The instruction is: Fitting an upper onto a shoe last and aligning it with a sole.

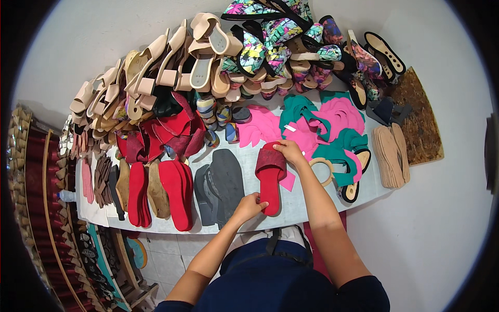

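Note:
A red slide sandal (270, 179) with a wide, darker textured strap lies between my hands, over the front of the table, toe pointing away from me. My left hand (250, 207) pinches its heel end. At the toe end, my right hand (289, 151) grips the edge with thumb and fingers. Just left of the sandal stand dark grey soles (227, 179). Bright pink cut pieces (258, 126) lie beyond it, and green cut pieces (345, 143) are spread to the right. A roll of tape (321, 171) rests beside my right forearm.
Beige heeled sandals (156, 57) and colourful patterned ones (275, 41) pile up along the table's back. Red soles (175, 195), a wooden last (157, 190) and red uppers (166, 132) sit to the left. Tan soles (390, 156) stack at the right, before a brown board (420, 119).

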The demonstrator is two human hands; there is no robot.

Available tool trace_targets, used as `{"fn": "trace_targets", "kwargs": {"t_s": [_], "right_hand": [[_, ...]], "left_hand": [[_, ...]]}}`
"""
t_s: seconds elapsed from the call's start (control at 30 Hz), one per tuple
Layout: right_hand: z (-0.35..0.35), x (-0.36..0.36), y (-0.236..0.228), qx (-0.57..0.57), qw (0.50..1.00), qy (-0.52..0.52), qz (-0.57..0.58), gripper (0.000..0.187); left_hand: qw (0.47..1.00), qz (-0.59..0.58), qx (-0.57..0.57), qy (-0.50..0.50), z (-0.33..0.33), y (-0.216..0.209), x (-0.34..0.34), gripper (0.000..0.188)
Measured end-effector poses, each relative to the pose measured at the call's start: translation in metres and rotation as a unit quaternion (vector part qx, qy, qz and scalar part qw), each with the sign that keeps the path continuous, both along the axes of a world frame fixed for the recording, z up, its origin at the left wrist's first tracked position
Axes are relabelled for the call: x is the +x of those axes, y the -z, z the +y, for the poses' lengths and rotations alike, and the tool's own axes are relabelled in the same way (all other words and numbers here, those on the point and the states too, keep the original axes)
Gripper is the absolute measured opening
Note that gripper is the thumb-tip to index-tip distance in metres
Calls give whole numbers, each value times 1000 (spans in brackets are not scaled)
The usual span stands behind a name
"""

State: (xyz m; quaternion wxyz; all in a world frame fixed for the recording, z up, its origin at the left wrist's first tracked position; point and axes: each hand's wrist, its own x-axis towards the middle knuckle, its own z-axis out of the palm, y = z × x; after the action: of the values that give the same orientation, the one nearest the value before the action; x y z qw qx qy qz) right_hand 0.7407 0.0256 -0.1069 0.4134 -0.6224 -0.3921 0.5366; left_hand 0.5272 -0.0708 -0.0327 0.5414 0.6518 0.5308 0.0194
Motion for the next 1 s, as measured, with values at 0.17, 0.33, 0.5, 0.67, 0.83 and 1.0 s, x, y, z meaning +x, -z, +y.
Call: {"fn": "trace_targets", "kwargs": {"t_s": [0.17, 0.33, 0.5, 0.67, 0.83, 1.0], "right_hand": [[0, 7, 6, 0, 1000, 2, -12, 25], [-2, 2, -11, 3, 999, -3, -40, 29], [0, 1, -22, 80, 929, -25, -359, 34], [1, -4, -40, 18, 931, -31, -362, 31], [-11, -3, -35, 13, 948, 25, -316, 24], [-77, -35, -39, 152, 903, 149, -373, 25]], "left_hand": [[1000, 8, 11, 0, -1, -6, 8, 32], [999, 32, 19, -9, -3, -11, 11, 31], [997, 53, 56, 0, -5, 0, 13, 34], [998, 49, 35, -12, -4, -5, 11, 34], [998, 39, 48, -11, -6, -3, 11, 34], [996, 11, 77, -34, -10, 7, 6, 33]]}}
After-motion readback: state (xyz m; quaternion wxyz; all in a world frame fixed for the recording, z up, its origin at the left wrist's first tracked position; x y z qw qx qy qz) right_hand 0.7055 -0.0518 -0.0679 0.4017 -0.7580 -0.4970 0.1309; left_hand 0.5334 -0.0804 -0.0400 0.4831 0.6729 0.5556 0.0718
